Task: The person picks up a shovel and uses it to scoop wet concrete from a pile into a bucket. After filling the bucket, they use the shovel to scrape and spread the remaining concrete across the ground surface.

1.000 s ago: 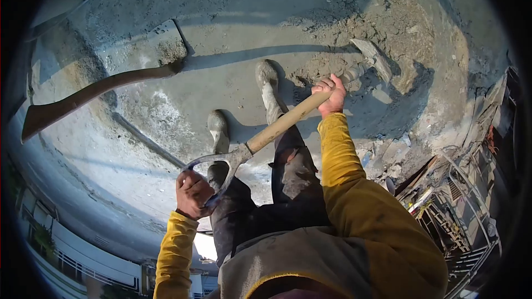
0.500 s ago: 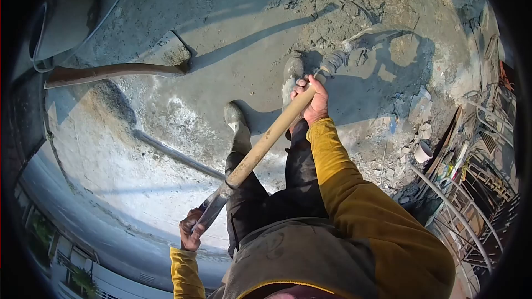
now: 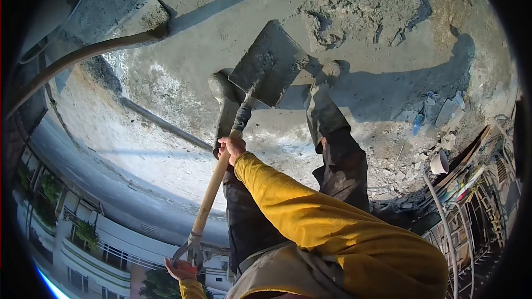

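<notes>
A square-bladed shovel (image 3: 269, 65) with a pale wooden shaft slants across the view. Its blade is coated in grey mortar and sits low, above or on the floor between my boots; whether it touches cannot be told. My right hand (image 3: 233, 149) is wrapped round the shaft just below the blade's dark socket. At the shaft's other end, my left hand (image 3: 180, 271) grips the D-shaped handle, its fingers partly hidden. Beyond the blade lies a heap of wet mortar (image 3: 377, 8). Little, if any, loose mortar shows on the blade.
A hoe (image 3: 88, 51) with a curved wooden handle lies at upper left, near a large container (image 3: 41, 8). A metal pipe (image 3: 166, 124) runs along the floor. Rubble, a small white bucket (image 3: 439, 163) and metal frames (image 3: 460, 238) stand at right.
The shovel has swung back from the heap towards my left side, and its blade now shows near my boots. Both hands moved down and left with it. My right foot stands farther right.
</notes>
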### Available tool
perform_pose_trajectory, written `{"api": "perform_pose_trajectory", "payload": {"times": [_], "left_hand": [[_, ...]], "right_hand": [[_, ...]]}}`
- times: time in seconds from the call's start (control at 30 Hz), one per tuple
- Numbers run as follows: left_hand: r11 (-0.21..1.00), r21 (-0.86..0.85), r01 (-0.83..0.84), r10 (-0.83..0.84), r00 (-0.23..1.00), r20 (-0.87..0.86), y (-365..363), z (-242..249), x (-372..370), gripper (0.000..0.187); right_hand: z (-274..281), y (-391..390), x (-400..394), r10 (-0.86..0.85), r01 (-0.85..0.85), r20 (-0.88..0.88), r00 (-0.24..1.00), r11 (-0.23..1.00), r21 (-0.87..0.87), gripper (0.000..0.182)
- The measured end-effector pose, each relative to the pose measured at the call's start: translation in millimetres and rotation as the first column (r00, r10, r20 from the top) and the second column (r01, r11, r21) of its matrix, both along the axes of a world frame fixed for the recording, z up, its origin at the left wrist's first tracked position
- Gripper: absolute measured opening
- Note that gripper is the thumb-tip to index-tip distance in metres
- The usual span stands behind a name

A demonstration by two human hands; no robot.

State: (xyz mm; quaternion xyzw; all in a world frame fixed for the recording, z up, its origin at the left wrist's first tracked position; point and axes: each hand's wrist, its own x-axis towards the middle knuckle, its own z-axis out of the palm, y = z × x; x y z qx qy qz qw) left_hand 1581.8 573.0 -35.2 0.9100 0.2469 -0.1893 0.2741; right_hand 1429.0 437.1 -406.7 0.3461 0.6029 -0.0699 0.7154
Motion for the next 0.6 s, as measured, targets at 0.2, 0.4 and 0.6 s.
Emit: {"api": "perform_pose_trajectory", "payload": {"times": [0.2, 0.4, 0.6], "left_hand": [[0.963, -0.171, 0.21, -0.212, 0.977, 0.005, -60.3, -133.9, -116.1, 0.038], [0.964, -0.2, 0.173, -0.149, 0.98, 0.131, 1.1, -143.3, -141.1, 0.032], [0.964, -0.224, 0.144, -0.141, 0.99, 0.031, -13.1, -130.4, -116.8, 0.033]], "right_hand": [[-81.1, -129.5, -190.5, -0.072, 0.038, -0.187, 0.98, 0.983, -0.18, 0.021], [-38.0, -103.0, -229.3, -0.024, -0.042, -0.288, 0.957, 0.974, -0.222, 0.019], [28.5, -113.8, -237.2, -0.13, 0.002, -0.404, 0.906, 0.953, -0.302, 0.019]]}}
